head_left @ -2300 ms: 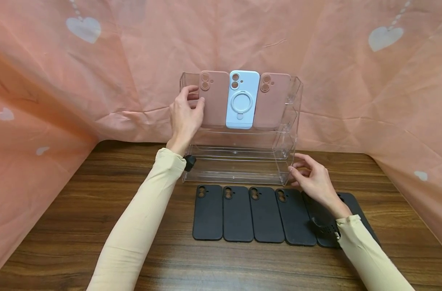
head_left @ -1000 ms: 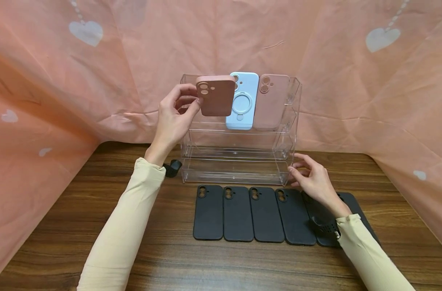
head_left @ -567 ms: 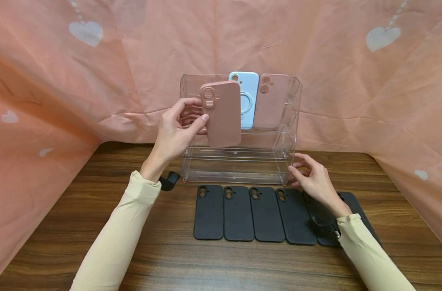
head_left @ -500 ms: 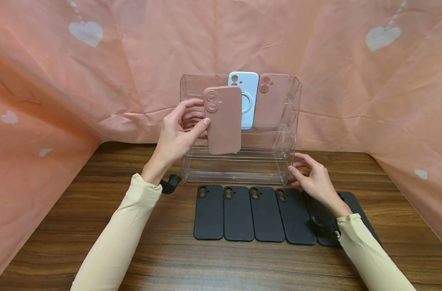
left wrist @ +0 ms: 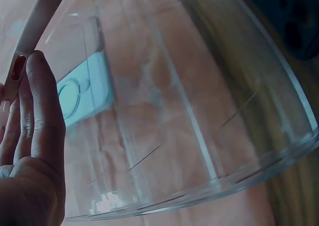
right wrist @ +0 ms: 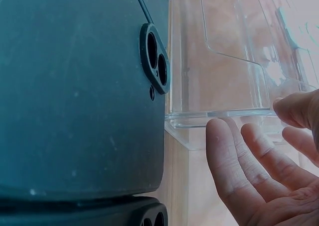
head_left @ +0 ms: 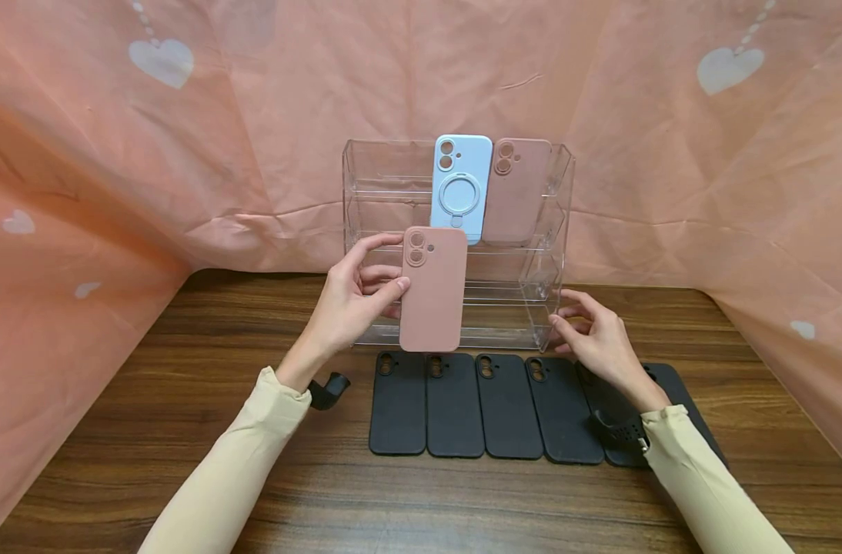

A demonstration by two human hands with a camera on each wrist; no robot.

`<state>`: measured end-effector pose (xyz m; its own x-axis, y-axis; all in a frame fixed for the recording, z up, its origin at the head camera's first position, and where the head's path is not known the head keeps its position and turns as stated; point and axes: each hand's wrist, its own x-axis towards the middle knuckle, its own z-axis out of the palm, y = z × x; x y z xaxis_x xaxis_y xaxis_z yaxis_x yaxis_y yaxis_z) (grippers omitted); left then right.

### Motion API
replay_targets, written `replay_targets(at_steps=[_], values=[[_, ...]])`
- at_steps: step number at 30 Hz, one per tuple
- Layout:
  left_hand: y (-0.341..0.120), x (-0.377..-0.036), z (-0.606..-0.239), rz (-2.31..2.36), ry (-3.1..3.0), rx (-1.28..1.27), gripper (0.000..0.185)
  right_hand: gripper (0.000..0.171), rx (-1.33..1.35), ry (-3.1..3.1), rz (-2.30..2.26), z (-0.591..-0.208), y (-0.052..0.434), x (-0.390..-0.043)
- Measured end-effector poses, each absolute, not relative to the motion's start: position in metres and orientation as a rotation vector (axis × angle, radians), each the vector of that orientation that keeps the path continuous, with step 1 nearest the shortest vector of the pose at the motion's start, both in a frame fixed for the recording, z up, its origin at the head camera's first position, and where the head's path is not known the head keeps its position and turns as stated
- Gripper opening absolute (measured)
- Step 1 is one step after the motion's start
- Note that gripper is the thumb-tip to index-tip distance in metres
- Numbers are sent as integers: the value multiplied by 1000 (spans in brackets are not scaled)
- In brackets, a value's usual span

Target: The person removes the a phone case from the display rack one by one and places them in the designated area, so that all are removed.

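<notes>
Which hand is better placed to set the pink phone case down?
Left. The left hand already grips the pink phone case, while the right hand rests at the clear acrylic rack's corner.

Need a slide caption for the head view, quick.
Left hand holds a pink phone case before the clear rack; right hand rests at its corner.

Clear rack (head_left: 365, 165) stands at table (head_left: 185, 462) back, two cases (head_left: 490, 188) on its top shelf right. Row of cases (head_left: 483, 408) flat before it. Held case (head_left: 432, 288) in front of rack's left half.
</notes>
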<state>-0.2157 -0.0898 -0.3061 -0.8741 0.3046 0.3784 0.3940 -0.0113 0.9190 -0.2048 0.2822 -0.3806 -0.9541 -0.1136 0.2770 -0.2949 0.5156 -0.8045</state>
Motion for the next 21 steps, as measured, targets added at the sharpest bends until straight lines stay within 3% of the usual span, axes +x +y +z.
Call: replay_targets(at_steps=[21], values=[[-126,-199,-342,-2141,-2363,-549,56,49,344,-2553,1478,-379,281,-205]])
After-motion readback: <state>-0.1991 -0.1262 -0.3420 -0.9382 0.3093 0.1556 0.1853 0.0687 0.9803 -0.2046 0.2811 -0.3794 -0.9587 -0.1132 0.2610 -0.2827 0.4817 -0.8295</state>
